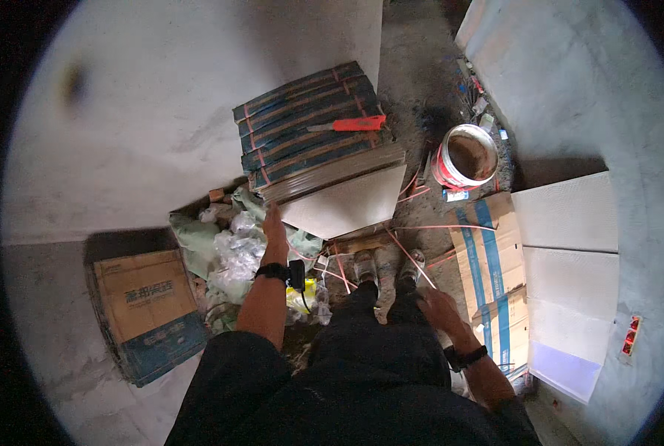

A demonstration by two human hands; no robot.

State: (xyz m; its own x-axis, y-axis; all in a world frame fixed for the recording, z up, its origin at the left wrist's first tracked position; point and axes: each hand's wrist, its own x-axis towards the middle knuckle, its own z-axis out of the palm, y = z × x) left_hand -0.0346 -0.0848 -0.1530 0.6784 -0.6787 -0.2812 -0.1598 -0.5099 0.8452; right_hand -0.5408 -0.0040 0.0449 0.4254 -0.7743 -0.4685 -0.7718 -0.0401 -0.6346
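My left hand (275, 229) is at the left edge of the front pale tile (350, 204), its fingers stretched along that edge. This tile stands tilted before a row of upright tiles (339, 175), with cartons (302, 119) in dark blue and brown behind. On top of the cartons lies a red-handled cutting tool (358, 123) with a narrow blade. Down beside my right leg hangs my right hand (440, 309), holding nothing, fingers loosely apart. Black bands circle both wrists, and the left one bears a small dark device (296, 275).
A white and red bucket (466, 157) with brown residue stands at the right. Large pale tiles (570, 260) and opened cardboard (488, 275) lean along the right wall. Clear plastic wrap (239, 253) and red straps (403, 256) litter the floor. A flat carton pack (150, 312) leans at left.
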